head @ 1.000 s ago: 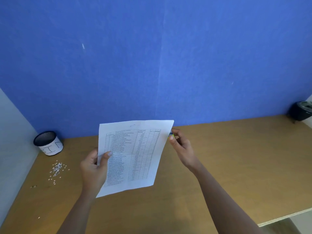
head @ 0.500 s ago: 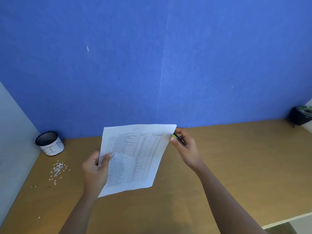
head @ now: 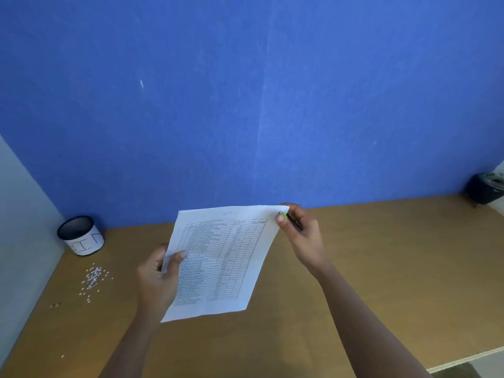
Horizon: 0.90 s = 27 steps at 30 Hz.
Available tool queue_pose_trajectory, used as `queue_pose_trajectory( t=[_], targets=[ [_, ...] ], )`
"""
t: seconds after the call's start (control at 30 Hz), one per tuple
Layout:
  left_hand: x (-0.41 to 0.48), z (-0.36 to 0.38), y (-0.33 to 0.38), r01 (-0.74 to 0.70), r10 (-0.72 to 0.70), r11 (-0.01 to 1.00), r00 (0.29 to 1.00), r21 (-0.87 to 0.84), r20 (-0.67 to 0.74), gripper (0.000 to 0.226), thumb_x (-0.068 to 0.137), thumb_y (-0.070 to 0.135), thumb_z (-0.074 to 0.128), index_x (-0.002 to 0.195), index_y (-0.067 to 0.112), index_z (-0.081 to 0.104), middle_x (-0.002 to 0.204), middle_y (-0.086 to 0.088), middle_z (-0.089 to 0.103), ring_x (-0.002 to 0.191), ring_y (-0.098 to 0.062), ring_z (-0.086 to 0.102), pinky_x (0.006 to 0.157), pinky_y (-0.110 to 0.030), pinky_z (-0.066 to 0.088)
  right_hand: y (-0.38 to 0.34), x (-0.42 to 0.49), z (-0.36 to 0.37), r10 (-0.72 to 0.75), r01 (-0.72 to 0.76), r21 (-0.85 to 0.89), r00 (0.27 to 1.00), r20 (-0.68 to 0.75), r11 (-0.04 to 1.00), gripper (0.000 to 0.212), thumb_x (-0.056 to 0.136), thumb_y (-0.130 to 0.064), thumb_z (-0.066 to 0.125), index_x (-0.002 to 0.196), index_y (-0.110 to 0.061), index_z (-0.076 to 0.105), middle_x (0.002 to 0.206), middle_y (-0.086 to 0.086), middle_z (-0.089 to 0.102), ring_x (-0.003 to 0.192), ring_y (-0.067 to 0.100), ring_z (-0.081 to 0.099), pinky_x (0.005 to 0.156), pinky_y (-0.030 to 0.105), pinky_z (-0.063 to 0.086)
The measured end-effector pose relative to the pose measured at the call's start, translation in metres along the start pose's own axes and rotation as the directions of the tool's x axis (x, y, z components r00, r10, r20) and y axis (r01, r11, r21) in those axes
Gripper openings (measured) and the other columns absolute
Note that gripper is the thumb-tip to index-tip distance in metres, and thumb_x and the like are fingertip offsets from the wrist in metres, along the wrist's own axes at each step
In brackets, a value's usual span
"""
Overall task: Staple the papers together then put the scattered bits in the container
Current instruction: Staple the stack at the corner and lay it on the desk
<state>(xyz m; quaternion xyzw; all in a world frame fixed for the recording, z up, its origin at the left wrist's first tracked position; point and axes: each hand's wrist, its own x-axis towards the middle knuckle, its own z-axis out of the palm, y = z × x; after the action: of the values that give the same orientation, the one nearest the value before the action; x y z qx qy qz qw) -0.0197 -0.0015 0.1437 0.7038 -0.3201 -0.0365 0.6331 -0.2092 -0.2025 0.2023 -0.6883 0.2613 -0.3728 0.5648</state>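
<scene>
Brown desk (head: 381, 268), papers (head: 223, 257) held aloft, open room right

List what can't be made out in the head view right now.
- Tool in the right hand: only a green tip shows; fingers and the papers hide the rest.
- Sheet count: front page covers any behind.
- Printed table text: too small.
- Container inside: too dark to tell.
- Black object at right: cut off by the frame edge.

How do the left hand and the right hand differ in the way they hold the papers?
The left hand grips the papers at the lower left edge, thumb on the front; the right hand pinches the top right corner. The right hand also holds a small green tool; the left does not. Both hold the sheets above the table.
</scene>
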Motion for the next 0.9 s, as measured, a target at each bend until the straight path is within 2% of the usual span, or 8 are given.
queue_pose_trajectory(
  t=[0.17, 0.37, 0.5, 0.63, 0.77, 0.9],
  targets=[
    [-0.001, 0.0017, 0.0037, 0.0, 0.0, 0.999, 1.0, -0.033, -0.005, 0.017, 0.086, 0.005, 0.066, 0.078, 0.02, 0.064, 0.049, 0.022, 0.049, 0.044, 0.0, 0.038, 0.045, -0.009, 0.027, -0.0014, 0.0008, 0.0024, 0.01, -0.01, 0.034, 1.0, -0.015, 0.999, 0.022, 0.091, -0.02, 0.063, 0.108, -0.007, 0.064, 0.101, 0.0, 0.071, 0.099, 0.011, 0.066, 0.086, 0.02, 0.049],
    [0.0006, 0.0022, 0.0013, -0.01, 0.01, 0.999, 1.0, -0.033, -0.013, 0.016, 0.086, 0.006, 0.067, 0.079, 0.02, 0.066, 0.048, 0.02, 0.048, 0.045, -0.001, 0.037, 0.044, -0.011, 0.027, -0.0018, 0.0008, 0.0045, 0.001, 0.001, 0.054, 0.999, -0.034, 0.999, 0.021, 0.091, -0.019, 0.063, 0.109, -0.008, 0.064, 0.098, -0.003, 0.071, 0.098, 0.01, 0.066, 0.086, 0.02, 0.05],
    [0.0019, -0.0004, -0.0047, -0.035, 0.034, 0.998, 0.999, -0.052, -0.011, 0.009, 0.086, 0.023, 0.071, 0.08, 0.028, 0.068, 0.053, 0.006, 0.051, 0.048, -0.003, 0.035, 0.044, -0.016, 0.028, -0.002, 0.0012, 0.0065, -0.007, 0.009, 0.047, 0.999, -0.047, 0.999, 0.019, 0.091, -0.018, 0.064, 0.109, -0.011, 0.064, 0.1, 0.0, 0.072, 0.098, 0.011, 0.066, 0.085, 0.019, 0.05],
    [0.0014, -0.0002, -0.0016, -0.042, 0.041, 0.997, 0.999, -0.065, -0.018, 0.004, 0.083, 0.028, 0.069, 0.082, 0.024, 0.068, 0.053, 0.012, 0.051, 0.048, -0.003, 0.036, 0.045, -0.015, 0.029, -0.003, 0.0008, 0.0069, 0.003, 0.0, 0.045, 0.998, -0.06, 0.999, 0.021, 0.09, -0.021, 0.065, 0.109, -0.013, 0.064, 0.099, -0.002, 0.072, 0.099, 0.011, 0.067, 0.089, 0.024, 0.05],
    [0.0006, 0.0015, 0.001, -0.036, 0.036, 0.999, 0.999, -0.032, -0.015, 0.007, 0.086, 0.009, 0.07, 0.082, 0.015, 0.068, 0.052, 0.018, 0.053, 0.047, -0.002, 0.038, 0.045, -0.012, 0.028, -0.0018, -0.0006, 0.0074, 0.014, -0.012, 0.025, 0.996, -0.094, 1.0, 0.023, 0.085, -0.034, 0.069, 0.102, -0.02, 0.067, 0.093, -0.005, 0.072, 0.095, 0.013, 0.067, 0.09, 0.033, 0.051],
    [0.0009, 0.0004, -0.0006, -0.017, 0.016, 0.999, 0.999, -0.03, -0.032, 0.008, 0.085, 0.006, 0.068, 0.086, 0.013, 0.068, 0.054, 0.019, 0.056, 0.048, 0.0, 0.041, 0.046, -0.011, 0.03, -0.0067, -0.0014, 0.0062, -0.001, 0.005, 0.069, 0.998, -0.064, 0.998, 0.012, 0.087, -0.018, 0.069, 0.098, -0.012, 0.068, 0.089, -0.004, 0.071, 0.088, 0.009, 0.065, 0.083, 0.024, 0.049]
  ],
)
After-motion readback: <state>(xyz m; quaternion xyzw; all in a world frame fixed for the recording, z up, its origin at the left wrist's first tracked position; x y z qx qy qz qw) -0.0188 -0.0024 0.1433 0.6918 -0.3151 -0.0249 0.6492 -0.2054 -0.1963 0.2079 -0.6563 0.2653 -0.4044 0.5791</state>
